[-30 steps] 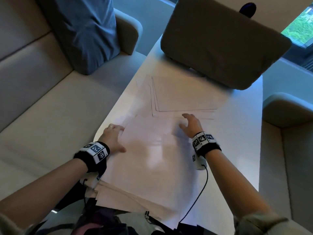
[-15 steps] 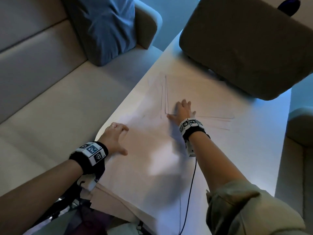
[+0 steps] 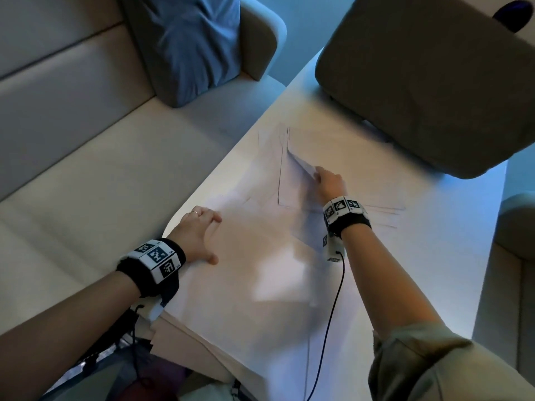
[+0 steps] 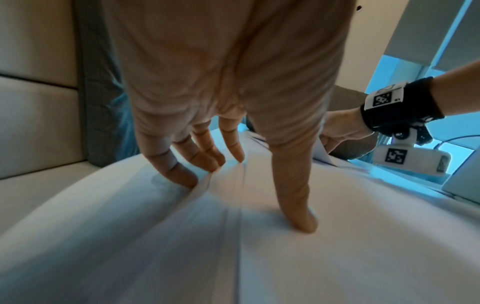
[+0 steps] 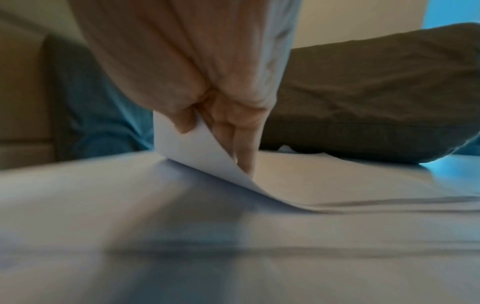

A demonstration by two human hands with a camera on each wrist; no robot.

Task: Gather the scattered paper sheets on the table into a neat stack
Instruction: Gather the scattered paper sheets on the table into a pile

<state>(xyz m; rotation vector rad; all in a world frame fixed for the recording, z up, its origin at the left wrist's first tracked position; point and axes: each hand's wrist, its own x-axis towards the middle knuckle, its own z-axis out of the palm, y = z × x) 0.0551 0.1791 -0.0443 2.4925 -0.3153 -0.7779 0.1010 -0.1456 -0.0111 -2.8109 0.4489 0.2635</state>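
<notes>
Sheet (image 3: 301,166) edge lifted — right hand (image 3: 330,183) pinching it.

Left hand (image 3: 199,233) splayed flat, fingertips pressing down, right hand (image 3: 330,182) reaching forward — thumb and fingers pinched

Near end of the paper stack (image 3: 231,328) running off the table's (image 3: 434,256) near edge under the arms, right hand (image 5: 207,92) hiding its own fingertips behind the lifted sheet corner (image 5: 187,148), foreground paper blurring.
</notes>
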